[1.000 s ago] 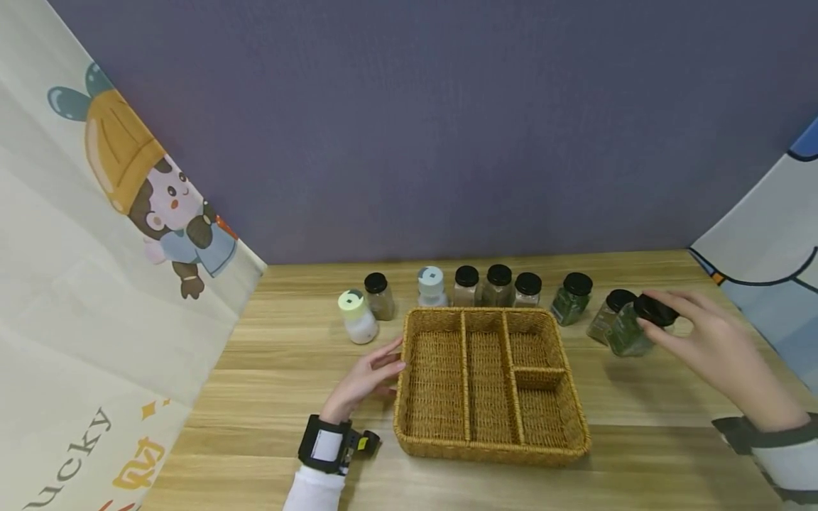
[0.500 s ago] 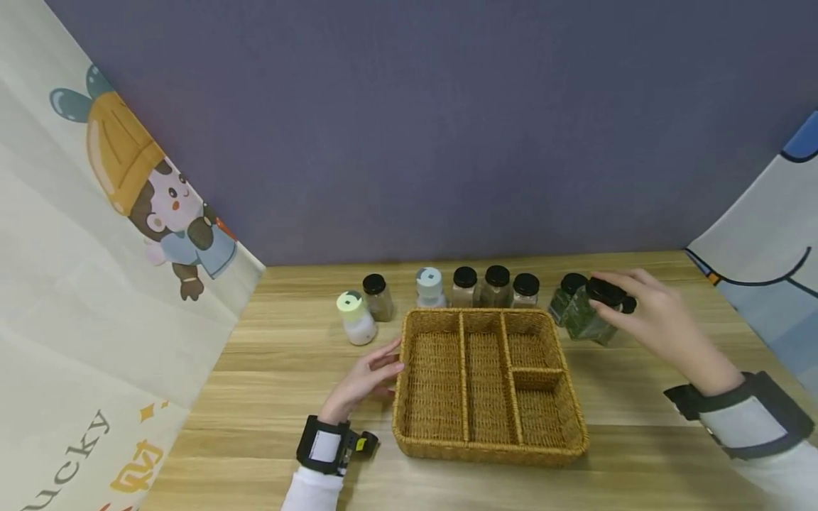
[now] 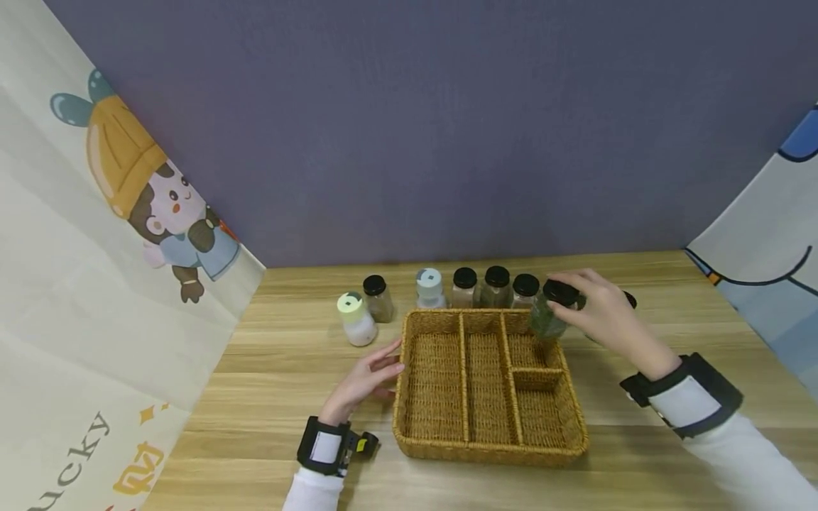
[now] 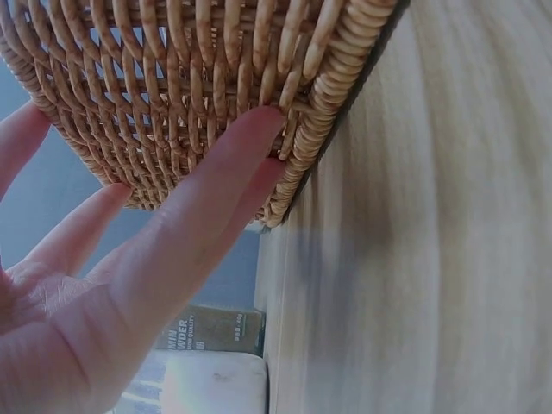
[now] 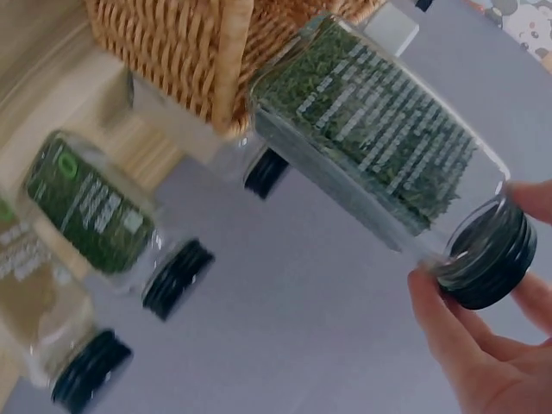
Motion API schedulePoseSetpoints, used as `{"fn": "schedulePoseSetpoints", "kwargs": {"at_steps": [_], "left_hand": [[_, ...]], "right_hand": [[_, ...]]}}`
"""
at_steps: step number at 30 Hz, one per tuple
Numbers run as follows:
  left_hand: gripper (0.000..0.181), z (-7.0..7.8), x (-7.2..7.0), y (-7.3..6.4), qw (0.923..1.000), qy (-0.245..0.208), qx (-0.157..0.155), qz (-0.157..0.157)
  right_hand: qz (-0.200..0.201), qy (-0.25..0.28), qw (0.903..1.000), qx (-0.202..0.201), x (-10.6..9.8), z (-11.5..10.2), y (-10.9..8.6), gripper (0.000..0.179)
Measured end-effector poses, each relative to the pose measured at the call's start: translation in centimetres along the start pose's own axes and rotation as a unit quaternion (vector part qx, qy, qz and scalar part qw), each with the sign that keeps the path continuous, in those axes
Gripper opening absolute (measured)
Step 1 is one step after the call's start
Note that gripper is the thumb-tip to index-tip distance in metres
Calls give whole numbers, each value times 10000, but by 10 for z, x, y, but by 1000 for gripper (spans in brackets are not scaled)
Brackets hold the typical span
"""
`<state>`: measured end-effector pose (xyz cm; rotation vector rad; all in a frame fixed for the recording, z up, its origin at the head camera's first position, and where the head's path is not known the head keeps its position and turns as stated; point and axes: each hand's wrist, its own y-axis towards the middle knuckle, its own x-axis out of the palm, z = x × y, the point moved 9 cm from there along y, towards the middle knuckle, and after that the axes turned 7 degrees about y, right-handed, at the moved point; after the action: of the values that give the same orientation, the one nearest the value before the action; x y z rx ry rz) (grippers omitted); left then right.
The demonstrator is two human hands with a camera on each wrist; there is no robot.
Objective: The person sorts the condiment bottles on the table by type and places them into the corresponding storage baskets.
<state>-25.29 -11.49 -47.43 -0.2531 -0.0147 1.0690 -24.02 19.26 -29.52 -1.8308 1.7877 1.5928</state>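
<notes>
At the far right corner of the wicker basket [image 3: 488, 454], the right hand [image 3: 601, 312] is clamped, thumb and fingertips, on the black lid [image 5: 492, 259] of a herb jar [image 5: 371, 129]; this hold likely leaves the glass free below; the jar, tilted, overlaps the small far compartment [image 3: 520, 355], though whether it is inside the rim I cannot tell; fingers apart, the left hand [image 3: 361, 380] touches the basket's left wall, probably to steady it on the counter [image 3: 255, 426]; the basket has two long compartments and two small ones; green flakes [image 5: 349, 112] fill most of the held jar; beyond the right hand are a second green jar [image 5: 90, 203] and a brown powder jar [image 5: 39, 297]; behind the basket stand three dark-lidded jars [image 3: 496, 287] and a white-capped shaker [image 3: 430, 287]; farther left, a yellow-capped shaker [image 3: 358, 326] holds something white.
</notes>
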Motion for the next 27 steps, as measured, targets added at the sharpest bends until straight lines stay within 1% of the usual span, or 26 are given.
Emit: {"fn": "schedulePoseSetpoints", "kwargs": {"at_steps": [9,12,16,22,27], "left_hand": [[64,0,1,2,10000,9,54,-17],[64,1,1,2,10000,11,32,-7],[62,2,1,1,10000,7,41,3],[62,3,1,0,10000,24,80,-7],[65,0,0,0,9999,92,40,-3]], "right_hand": [[-544,113,9968,582,22,7,4,42],[-629,15,9960,633,28,7,5,43],[-649,-166,9961,577,34,7,6,44],[-736,-216,9947,688,42,11,7,43],[-880,-272,9929,749,48,14,6,43]]}}
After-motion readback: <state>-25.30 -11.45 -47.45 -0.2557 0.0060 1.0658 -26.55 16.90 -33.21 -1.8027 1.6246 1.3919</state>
